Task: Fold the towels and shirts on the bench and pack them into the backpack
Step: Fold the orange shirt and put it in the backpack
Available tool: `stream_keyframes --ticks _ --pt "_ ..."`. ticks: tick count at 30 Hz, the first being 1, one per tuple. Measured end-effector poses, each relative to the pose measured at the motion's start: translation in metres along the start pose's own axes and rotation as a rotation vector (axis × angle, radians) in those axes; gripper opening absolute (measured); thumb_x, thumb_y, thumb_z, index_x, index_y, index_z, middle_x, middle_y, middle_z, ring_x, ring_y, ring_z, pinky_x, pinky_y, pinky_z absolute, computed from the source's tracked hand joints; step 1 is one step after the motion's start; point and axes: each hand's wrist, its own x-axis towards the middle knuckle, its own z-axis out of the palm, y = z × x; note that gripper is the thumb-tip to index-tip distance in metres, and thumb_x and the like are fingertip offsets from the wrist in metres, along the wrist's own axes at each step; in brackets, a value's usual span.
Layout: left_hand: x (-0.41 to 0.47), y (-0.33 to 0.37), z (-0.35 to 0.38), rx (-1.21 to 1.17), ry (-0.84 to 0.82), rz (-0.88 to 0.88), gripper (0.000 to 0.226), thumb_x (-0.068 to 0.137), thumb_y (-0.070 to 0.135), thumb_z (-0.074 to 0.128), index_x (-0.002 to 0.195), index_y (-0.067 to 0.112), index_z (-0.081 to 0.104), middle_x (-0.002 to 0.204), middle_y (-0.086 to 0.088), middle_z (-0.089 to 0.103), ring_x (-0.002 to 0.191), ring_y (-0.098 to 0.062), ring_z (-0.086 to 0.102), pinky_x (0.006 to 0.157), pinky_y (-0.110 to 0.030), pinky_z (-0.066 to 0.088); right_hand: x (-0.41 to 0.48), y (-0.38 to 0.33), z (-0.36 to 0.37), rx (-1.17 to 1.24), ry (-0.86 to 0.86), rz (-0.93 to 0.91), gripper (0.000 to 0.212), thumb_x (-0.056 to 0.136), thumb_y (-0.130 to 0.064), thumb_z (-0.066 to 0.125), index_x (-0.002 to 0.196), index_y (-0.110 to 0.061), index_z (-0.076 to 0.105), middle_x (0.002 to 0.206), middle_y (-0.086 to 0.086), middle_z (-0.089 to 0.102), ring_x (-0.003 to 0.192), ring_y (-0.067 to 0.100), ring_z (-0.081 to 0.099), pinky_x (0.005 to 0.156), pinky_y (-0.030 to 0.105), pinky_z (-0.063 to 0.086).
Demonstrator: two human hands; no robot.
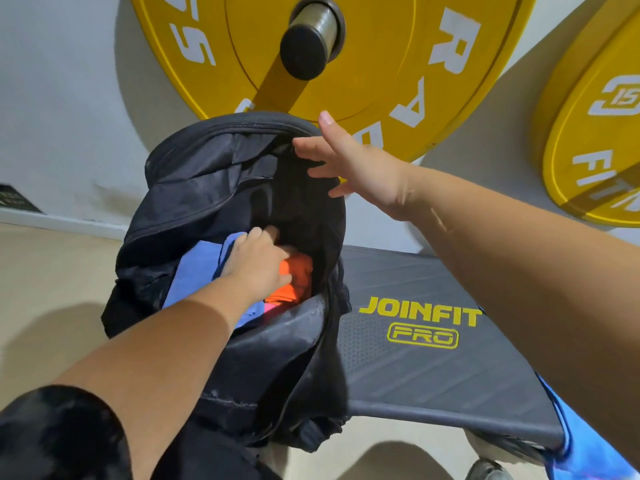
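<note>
A black backpack (194,188) stands open on the left end of the grey bench (426,368). Inside it lie a folded blue cloth (197,268), an orange cloth (298,271) and a bit of pink cloth (272,308). My left hand (259,261) reaches into the opening and presses down on the blue and orange cloths; its fingertips are hidden deep in the bag. My right hand (353,164) is at the upper rim of the backpack with straight, spread fingers touching the flap. A bright blue cloth (581,441) lies at the bench's right end, partly hidden under my right forearm.
Two large yellow weight plates (398,64) (595,133) hang against the white wall behind the bench, with a bar sleeve (308,43) sticking out above the bag. Beige floor (52,282) lies to the left. A shoe (488,471) shows under the bench.
</note>
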Motion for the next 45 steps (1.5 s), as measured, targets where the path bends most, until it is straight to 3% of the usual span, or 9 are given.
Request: stream_keyframes --ticks 5,13,19,25,30,34,37,41,45 --pt "-0.008 -0.001 -0.011 0.134 0.002 0.274 0.029 0.094 0.048 0.057 0.113 0.028 0.066 0.111 0.001 0.058 0.105 -0.025 0.052 0.093 -0.038 0.040 -0.006 0.005 0.004 -0.025 -0.015 0.006 0.074 0.097 -0.070 0.006 0.153 -0.033 0.038 0.159 -0.011 0.035 0.143 0.014 0.038 0.118 0.050 0.031" --pt "-0.013 -0.005 0.000 0.311 -0.350 0.124 0.049 0.105 0.051 0.026 0.141 0.029 0.051 0.134 -0.003 0.058 0.133 -0.025 0.044 0.121 -0.057 0.005 -0.018 0.018 0.006 0.029 -0.018 0.020 0.077 0.097 -0.071 0.008 0.153 -0.028 0.039 0.159 -0.010 0.036 0.145 0.010 0.036 0.120 0.049 0.028" --pt "-0.012 0.008 -0.015 0.317 -0.406 0.077 0.056 0.104 0.054 0.023 0.130 0.023 0.062 0.145 -0.007 0.052 0.146 -0.030 0.027 0.119 -0.064 0.005 -0.029 0.023 0.010 0.072 -0.021 0.057 0.076 0.098 -0.069 0.008 0.154 -0.027 0.037 0.161 -0.008 0.034 0.147 0.015 0.033 0.120 0.048 0.028" --pt "-0.036 0.007 -0.032 0.116 -0.348 0.038 0.051 0.106 0.046 0.024 0.147 0.021 0.040 0.162 -0.006 0.024 0.151 -0.030 0.017 0.118 -0.064 0.011 -0.061 0.025 0.011 0.105 -0.015 0.068 0.076 0.098 -0.068 0.007 0.153 -0.026 0.038 0.160 -0.007 0.035 0.146 0.017 0.034 0.120 0.048 0.028" --pt "-0.067 0.026 -0.055 -0.106 -0.177 -0.005 0.044 0.103 0.043 0.031 0.145 0.033 0.041 0.154 0.003 0.041 0.137 -0.026 0.041 0.111 -0.055 0.032 -0.116 0.055 0.004 0.149 0.029 0.120 0.072 0.099 -0.066 0.009 0.147 -0.030 0.047 0.156 -0.010 0.040 0.140 0.013 0.040 0.113 0.040 0.035" --pt "-0.080 0.081 -0.084 -0.113 -0.052 0.108 0.040 0.102 0.045 0.036 0.133 0.028 0.055 0.133 0.003 0.058 0.118 -0.025 0.052 0.098 -0.047 0.046 -0.177 0.109 -0.009 0.081 0.146 0.256 0.079 0.087 -0.084 0.020 0.139 -0.036 0.054 0.151 -0.015 0.046 0.137 0.011 0.045 0.115 0.039 0.035" --pt "-0.077 0.146 -0.101 -0.162 -0.015 0.180 0.041 0.100 0.048 0.041 0.134 0.029 0.054 0.134 0.004 0.056 0.123 -0.026 0.049 0.100 -0.046 0.043 -0.219 0.157 -0.026 -0.218 0.180 0.376 0.065 0.098 -0.068 0.030 0.141 -0.026 0.054 0.139 -0.008 0.053 0.130 0.017 0.050 0.110 0.030 0.033" --pt "-0.059 0.239 -0.094 -0.218 -0.035 0.271 0.044 0.096 0.049 0.048 0.135 0.030 0.052 0.134 0.000 0.056 0.125 -0.028 0.049 0.100 -0.045 0.044 -0.275 0.238 -0.048 -0.502 0.201 0.636 0.068 0.092 -0.069 0.043 0.140 -0.021 0.051 0.149 0.009 0.046 0.140 0.033 0.040 0.112 0.044 0.035" --pt "-0.036 0.321 -0.068 -0.243 -0.144 0.306 0.049 0.094 0.047 0.051 0.140 0.032 0.045 0.136 0.000 0.052 0.125 -0.030 0.048 0.099 -0.045 0.044 -0.322 0.292 -0.070 -0.346 0.301 0.789 0.071 0.094 -0.059 0.050 0.153 -0.022 0.037 0.158 0.006 0.038 0.142 0.031 0.039 0.116 0.043 0.032"
